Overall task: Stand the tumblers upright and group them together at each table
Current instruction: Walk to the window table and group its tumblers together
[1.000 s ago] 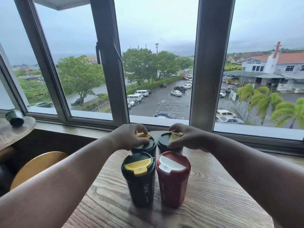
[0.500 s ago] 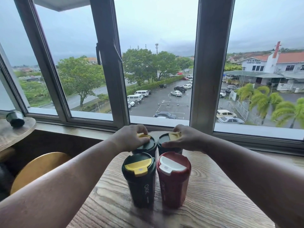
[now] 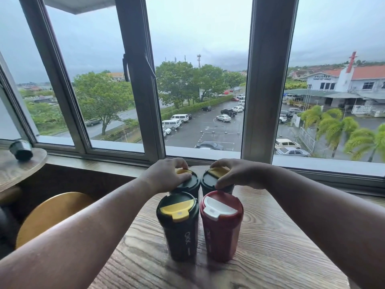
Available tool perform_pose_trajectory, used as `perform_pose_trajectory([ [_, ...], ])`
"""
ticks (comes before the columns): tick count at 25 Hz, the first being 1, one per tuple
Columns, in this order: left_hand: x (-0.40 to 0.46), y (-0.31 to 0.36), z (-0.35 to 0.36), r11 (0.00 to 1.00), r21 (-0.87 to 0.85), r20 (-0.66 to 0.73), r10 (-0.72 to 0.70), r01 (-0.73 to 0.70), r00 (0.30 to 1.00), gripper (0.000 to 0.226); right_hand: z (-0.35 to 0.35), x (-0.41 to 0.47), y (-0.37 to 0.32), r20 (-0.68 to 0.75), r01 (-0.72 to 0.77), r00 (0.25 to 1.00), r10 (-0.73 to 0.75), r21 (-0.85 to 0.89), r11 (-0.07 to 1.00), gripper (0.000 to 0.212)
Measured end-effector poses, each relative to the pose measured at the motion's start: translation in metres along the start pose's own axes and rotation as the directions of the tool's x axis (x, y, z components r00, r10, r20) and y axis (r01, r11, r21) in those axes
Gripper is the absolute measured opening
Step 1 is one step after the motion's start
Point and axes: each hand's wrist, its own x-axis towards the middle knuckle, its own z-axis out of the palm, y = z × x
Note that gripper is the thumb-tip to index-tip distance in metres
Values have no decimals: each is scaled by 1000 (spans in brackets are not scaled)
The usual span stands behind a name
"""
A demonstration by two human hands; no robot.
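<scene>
Several tumblers stand upright in a tight square on the wooden table (image 3: 270,247). In front are a dark green tumbler with a yellow lid flap (image 3: 179,226) and a red tumbler with a white lid flap (image 3: 221,226). Behind them stand two more dark tumblers with yellow flaps, the left one (image 3: 188,181) and the right one (image 3: 209,180). My left hand (image 3: 164,176) grips the lid of the back left tumbler from above. My right hand (image 3: 237,174) grips the lid of the back right tumbler. The bodies of the back tumblers are mostly hidden.
A window frame and sill (image 3: 208,155) run just behind the tumblers. At the far left a second round table (image 3: 18,170) carries a dark tumbler lying on its side (image 3: 20,150). A yellow round stool seat (image 3: 52,211) sits below left.
Both hands stay on the back tumblers' lids. The two back tumblers have come a little closer together and nearer the front pair.
</scene>
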Motion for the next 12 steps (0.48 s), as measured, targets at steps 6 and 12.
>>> perform_pose_trajectory([
  [6, -3, -7, -2, 998, -52, 74, 30, -26, 997, 50, 2, -3, 3, -67, 24, 997, -23, 14, 1000, 75],
  [12, -1, -16, -1, 976, -214, 117, -2, 28, 993, 46, 4, -4, 12, -146, 22, 989, -15, 45, 999, 67],
])
